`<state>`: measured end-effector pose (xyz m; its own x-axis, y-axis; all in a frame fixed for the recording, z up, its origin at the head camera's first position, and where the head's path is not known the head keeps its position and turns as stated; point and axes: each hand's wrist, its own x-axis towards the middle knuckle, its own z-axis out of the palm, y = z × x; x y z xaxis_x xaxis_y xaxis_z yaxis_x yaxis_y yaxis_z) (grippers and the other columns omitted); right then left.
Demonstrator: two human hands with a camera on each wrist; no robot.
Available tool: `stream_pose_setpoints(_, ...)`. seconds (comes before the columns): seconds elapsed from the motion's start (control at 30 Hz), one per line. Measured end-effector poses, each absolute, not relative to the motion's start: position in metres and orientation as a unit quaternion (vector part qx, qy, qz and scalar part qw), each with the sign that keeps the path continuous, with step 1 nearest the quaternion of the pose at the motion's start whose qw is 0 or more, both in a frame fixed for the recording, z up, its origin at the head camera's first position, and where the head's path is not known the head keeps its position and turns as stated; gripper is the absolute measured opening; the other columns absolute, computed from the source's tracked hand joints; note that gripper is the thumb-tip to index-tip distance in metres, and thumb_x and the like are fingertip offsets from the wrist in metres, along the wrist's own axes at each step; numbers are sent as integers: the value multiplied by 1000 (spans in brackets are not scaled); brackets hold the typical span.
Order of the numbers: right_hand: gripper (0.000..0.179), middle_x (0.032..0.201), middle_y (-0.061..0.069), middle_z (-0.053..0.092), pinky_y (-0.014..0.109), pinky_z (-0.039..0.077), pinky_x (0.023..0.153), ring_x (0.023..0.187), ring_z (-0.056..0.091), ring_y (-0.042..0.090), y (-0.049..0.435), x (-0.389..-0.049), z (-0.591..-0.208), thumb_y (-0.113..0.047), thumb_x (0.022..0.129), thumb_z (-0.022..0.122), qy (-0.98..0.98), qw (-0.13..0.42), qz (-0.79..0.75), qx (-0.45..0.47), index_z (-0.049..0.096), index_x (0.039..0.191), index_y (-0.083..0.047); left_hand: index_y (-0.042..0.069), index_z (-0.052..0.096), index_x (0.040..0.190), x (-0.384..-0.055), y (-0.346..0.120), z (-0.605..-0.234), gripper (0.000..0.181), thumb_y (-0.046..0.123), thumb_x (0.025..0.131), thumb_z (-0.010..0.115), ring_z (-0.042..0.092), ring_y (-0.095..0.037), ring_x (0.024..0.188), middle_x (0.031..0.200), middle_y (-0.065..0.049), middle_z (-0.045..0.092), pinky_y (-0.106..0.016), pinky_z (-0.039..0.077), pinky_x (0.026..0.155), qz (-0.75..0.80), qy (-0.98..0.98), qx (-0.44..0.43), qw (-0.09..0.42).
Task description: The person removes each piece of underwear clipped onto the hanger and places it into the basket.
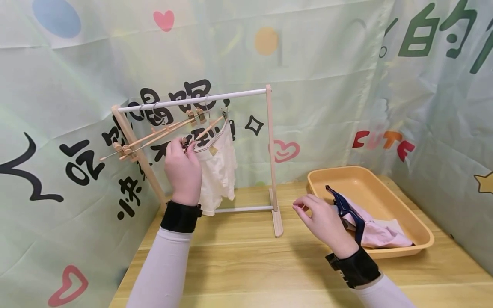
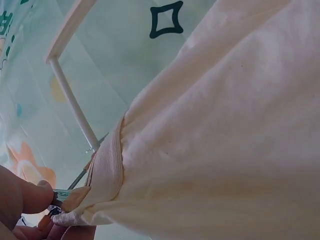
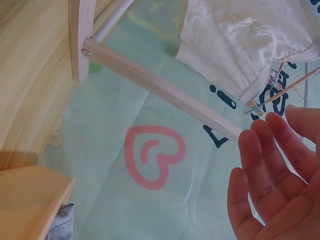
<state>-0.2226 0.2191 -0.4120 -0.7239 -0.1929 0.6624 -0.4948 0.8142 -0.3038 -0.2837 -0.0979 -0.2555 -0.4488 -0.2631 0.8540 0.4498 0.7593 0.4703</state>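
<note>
White shorts (image 1: 217, 171) hang by the waistband from a clip hanger (image 1: 209, 128) on the small rack. At the hanger's near end, my left hand (image 1: 182, 175) pinches a clip (image 2: 75, 199) at the corner of the waistband (image 2: 107, 167). The left wrist view shows thumb and fingers right at that clip, with the cloth spreading away to the right. My right hand (image 1: 321, 220) is held up beside the yellow basin, its fingers loosely bent and nothing in them. In the right wrist view the far clip (image 3: 255, 107) appears beyond its fingertips.
The rack has wooden posts (image 1: 271, 145) and a white top rail (image 1: 231, 95). Other clip hangers (image 1: 161, 132) hang on its left side. At the right stands the yellow basin (image 1: 369, 179) holding pink cloth (image 1: 385, 235) and a dark blue strap-like piece (image 1: 348, 209). Printed curtains enclose the table (image 1: 246, 261).
</note>
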Motion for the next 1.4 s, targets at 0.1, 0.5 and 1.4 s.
stream_pose_setpoints(0.1, 7, 86, -4, 63, 32, 52, 56, 76, 60, 12, 219, -223, -413, -25, 89, 66, -899, 316, 237, 190, 66, 94, -20, -8, 58, 106, -283, -101, -255, 27, 15, 93, 60, 55, -36, 93, 99, -25, 61, -50, 50, 79, -347, -774, -58, 526)
stream_pose_setpoints(0.5, 8, 86, -3, 64, 33, 52, 55, 75, 61, 14, 221, -224, -415, -24, 88, 67, -896, 322, 236, 196, 66, 94, -19, -4, 60, 108, -273, -109, -258, 29, 21, 93, 59, 58, -29, 96, 100, -23, 63, -43, 52, 83, -366, -765, -46, 528)
stream_pose_setpoints(1.4, 7, 86, -4, 64, 33, 54, 59, 76, 60, 11, 223, -224, -415, -25, 89, 66, -896, 320, 237, 196, 66, 94, -20, -6, 61, 103, -249, -111, -305, 24, 15, 91, 62, 59, -22, 84, 93, -21, 62, -41, 56, 69, -423, -711, -58, 558)
